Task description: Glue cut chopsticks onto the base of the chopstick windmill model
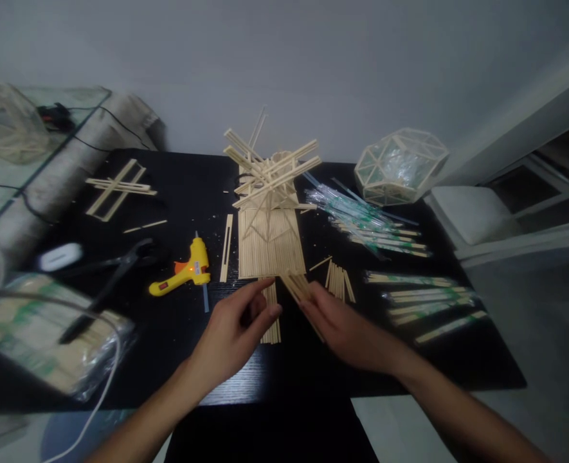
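My right hand (335, 318) is closed around a bundle of wooden sticks (298, 286), tilted over the table's middle. To its left my left hand (238, 325) has thumb and forefinger apart, with nothing seen between them; its other fingers are curled. Under and beside the left fingertips lies a row of sticks (272, 318). Just beyond both hands is a flat panel of sticks (269, 254), with a windmill-like stick structure (272, 180) at its far end. Short sticks (338, 281) lie right of the bundle.
A yellow glue gun (188, 267) and pliers (113, 276) lie left. Crossed sticks (120, 190) are at back left, wrapped chopsticks (424, 296) at right. A geometric frame (400, 167) stands at back right. A white cable (115, 366) crosses a plastic pack (38, 328).
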Motion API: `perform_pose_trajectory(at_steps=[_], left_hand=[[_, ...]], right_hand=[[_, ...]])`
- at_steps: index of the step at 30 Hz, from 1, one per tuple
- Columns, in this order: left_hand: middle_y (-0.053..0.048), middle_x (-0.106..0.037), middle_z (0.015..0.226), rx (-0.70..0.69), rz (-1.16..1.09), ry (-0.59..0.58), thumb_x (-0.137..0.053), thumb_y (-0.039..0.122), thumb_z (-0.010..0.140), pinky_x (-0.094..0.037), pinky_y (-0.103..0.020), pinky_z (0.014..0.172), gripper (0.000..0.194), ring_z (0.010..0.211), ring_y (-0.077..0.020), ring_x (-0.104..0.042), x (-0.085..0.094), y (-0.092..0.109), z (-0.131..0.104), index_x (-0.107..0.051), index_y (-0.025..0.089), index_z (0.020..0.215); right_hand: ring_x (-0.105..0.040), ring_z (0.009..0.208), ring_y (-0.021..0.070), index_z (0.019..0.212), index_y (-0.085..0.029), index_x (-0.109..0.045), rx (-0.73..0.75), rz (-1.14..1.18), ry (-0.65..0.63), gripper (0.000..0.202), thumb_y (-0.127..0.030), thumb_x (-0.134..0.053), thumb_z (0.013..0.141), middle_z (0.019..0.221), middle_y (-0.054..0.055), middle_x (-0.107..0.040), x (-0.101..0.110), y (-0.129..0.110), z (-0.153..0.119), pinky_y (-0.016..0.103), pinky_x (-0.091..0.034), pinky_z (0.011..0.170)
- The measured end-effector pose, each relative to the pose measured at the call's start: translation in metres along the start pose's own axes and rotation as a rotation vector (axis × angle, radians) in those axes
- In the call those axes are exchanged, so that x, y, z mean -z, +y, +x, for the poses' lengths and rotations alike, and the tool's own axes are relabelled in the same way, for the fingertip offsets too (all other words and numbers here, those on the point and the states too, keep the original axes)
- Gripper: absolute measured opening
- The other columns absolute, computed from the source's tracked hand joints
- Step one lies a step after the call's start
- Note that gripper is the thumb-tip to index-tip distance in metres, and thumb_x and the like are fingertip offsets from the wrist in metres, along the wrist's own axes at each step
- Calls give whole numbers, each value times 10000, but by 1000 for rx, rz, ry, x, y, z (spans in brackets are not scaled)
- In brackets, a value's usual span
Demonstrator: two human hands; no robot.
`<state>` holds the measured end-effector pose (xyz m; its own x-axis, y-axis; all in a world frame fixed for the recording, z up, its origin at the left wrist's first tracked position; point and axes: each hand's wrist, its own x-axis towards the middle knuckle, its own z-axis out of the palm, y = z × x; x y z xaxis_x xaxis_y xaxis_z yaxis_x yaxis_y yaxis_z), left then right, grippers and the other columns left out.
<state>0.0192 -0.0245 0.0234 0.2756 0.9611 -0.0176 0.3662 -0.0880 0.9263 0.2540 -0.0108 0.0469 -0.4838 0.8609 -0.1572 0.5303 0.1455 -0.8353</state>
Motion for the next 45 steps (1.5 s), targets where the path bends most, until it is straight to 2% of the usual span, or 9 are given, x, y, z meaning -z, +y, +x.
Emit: perform_pose_trajectory(at_steps=[3,5,10,12,22,25,28,39,45], left_hand=[[48,-510,676,151,-303,-92,-664,571,957,-383,-240,559,433,602,-118,-463,-7,11,13,-697,176,1132],[62,-480,653,191,-427,-96,-714,598,902,-333,-224,538,451,574,-101,-411,-14,12,19,-678,172,1047],[71,-413,583,210,-380,-6,-674,601,924,-274,-223,501,477,540,-89,-341,-25,-1,21,-522,194,727],[65,-423,590,178,-322,15,-634,575,962,-297,-227,517,482,557,-95,-359,-26,-3,20,-478,202,699],[64,-533,671,-125,25,20,-586,379,1047,-369,-214,575,247,594,-89,-478,-26,15,26,-564,203,874],[31,-671,822,-223,42,-39,-586,298,1050,-459,-209,664,95,696,-97,-606,-28,16,25,-636,218,1060],[9,-736,933,-285,32,-122,-598,249,1045,-509,-213,739,131,794,-109,-681,-29,15,23,-654,237,1163],[-7,-778,991,-269,39,-134,-634,245,1030,-564,-227,776,198,828,-126,-728,-31,9,26,-673,248,1224],[-14,-794,1014,-263,63,-92,-666,255,1008,-586,-239,788,243,823,-133,-745,-30,7,25,-673,243,1251]], right_hand=[[-666,801,191,981,-243,-467,-5,111,-64,223,-375,-365,1130,903,30,-654,-24,-9,0,348,-571,756],[-676,878,203,1011,-231,-472,12,150,-54,208,-355,-356,1132,961,57,-659,-35,-10,2,374,-579,839],[-661,965,215,1024,-224,-473,32,217,22,209,-333,-335,1137,1056,95,-638,-48,-6,8,410,-559,917],[-649,945,219,1016,-228,-481,28,226,44,229,-347,-327,1138,1050,94,-628,-50,-5,9,418,-553,903],[-658,908,223,1060,-227,-526,190,207,172,188,-263,-348,1107,1043,87,-656,-45,13,9,415,-562,875],[-693,995,224,1129,-205,-579,240,220,195,209,-218,-375,1087,1106,104,-701,-43,20,7,405,-565,930],[-706,1096,242,1205,-189,-621,248,222,204,257,-169,-431,1034,1205,124,-733,-43,27,6,422,-559,978],[-734,1004,218,1141,-193,-668,271,262,245,283,-129,-470,948,1110,83,-769,-48,31,11,375,-585,909],[-725,933,216,989,-204,-633,265,261,276,154,-152,-495,944,975,66,-739,-49,33,12,358,-588,866]])
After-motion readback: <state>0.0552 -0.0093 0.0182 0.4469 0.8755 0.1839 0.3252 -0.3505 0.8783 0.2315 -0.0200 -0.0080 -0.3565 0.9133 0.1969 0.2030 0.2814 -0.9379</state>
